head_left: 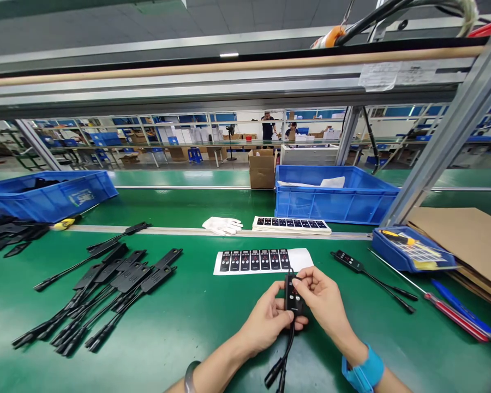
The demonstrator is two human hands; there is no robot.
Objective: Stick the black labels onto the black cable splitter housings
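My left hand (265, 317) is closed round the lower part of a black control box (293, 297) with buttons on its face. From the box's lower end hang black cables with connectors. The thumb and fingers of my right hand (321, 297) pinch the upper right side of the same box. Just beyond my hands lies a white sheet (300, 258) with a row of several black labels. To the right rests another black control box (349, 260) with cables. Several black devices with cables (131, 275) are heaped at the left.
Behind are a white glove (222, 225), a label stack (290, 228) and a blue bin (331, 199). Another blue bin (53, 199) is at left. On the right are a small blue tray (411, 262), a red screwdriver (458, 317), a blue pen (464, 308) and cardboard (466, 245).
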